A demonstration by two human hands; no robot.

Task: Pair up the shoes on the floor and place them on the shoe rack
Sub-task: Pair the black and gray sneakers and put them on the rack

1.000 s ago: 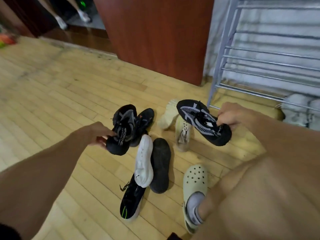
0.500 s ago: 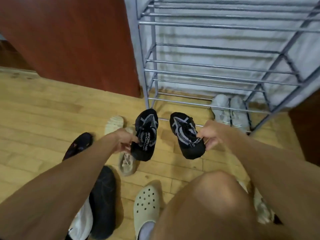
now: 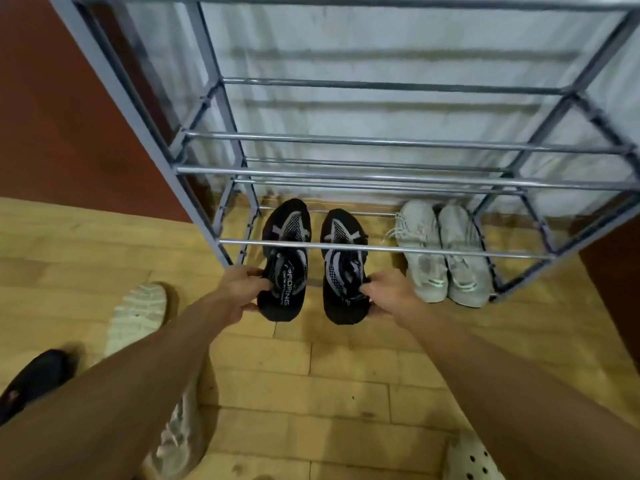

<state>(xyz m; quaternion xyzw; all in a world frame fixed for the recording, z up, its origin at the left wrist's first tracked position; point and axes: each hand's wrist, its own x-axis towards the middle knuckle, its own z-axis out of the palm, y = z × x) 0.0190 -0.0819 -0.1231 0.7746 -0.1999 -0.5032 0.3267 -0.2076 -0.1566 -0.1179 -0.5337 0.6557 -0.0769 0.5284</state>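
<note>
Black pair parallel: left black shoe (image 3: 285, 261), right black shoe (image 3: 343, 268), toes under shoe rack (image 3: 381, 249) bar, heels toward hands. Left hand (image 3: 242, 291), right hand (image 3: 384, 294) each grip 1 heel.

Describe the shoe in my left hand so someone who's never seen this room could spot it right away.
Find the grey metal shoe rack; four shoes line its foot. The left hand grips the leftmost shoe by its heel: black with grey straps, unlike the pale grey pair at right, with white lettering inside.
</note>
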